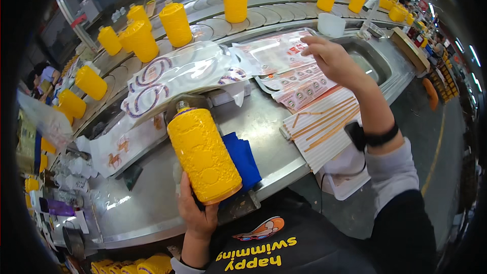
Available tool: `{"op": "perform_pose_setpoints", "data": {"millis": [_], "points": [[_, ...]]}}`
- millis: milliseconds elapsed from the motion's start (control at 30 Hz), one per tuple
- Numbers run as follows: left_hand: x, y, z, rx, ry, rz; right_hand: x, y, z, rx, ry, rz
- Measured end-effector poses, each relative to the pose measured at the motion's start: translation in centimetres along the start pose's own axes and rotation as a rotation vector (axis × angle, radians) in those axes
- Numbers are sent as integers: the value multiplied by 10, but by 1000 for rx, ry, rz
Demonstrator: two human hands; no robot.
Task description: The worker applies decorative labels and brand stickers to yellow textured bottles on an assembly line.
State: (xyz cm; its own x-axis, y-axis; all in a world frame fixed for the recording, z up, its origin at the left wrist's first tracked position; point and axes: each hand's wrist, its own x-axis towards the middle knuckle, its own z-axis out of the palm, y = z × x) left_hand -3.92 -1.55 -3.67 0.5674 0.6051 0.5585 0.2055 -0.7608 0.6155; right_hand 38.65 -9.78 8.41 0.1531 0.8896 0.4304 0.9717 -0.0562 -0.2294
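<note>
1. Left hand [197,215]: closed around the lower end of a yellow bottle [204,155], thumb up one side. I observe the bottle tilted, its clear neck pointing away from the person.
2. Bottle position: over the steel worktable [152,210], just left of the blue cloth [243,162] and partly covering it from view; contact with the cloth cannot be told.
3. Right hand [335,63]: raised, beyond and to the right of the blue cloth, fingers bent above red-printed sheets [269,53]. I cannot tell whether they grip anything.
4. Right of the blue cloth: a ribbed white sheet [314,155] bearing orange strips [332,126].
5. Beyond the blue cloth, to its left: purple-patterned transparent sheets [187,73], overlapping.
6. Farther beyond the blue cloth, to its right: a sink [383,53] and, near it, a white tub [331,25].
7. Farthest beyond the blue cloth: a curved conveyor [271,15] carrying more yellow bottles [235,2].
</note>
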Motion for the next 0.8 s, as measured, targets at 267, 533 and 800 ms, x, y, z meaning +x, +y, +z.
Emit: {"op": "perform_pose_setpoints", "data": {"millis": [267, 533, 800], "points": [[-5, -2, -4, -4, -76, -45, 63, 147, 61, -378, -551, 269], [-16, -13, -6, -138, -138, -146, 140, 127, 131, -297, -824, 104], [-13, -14, -6, -182, -164, -144, 181, 129, 156, -417, -652, 147]]}}
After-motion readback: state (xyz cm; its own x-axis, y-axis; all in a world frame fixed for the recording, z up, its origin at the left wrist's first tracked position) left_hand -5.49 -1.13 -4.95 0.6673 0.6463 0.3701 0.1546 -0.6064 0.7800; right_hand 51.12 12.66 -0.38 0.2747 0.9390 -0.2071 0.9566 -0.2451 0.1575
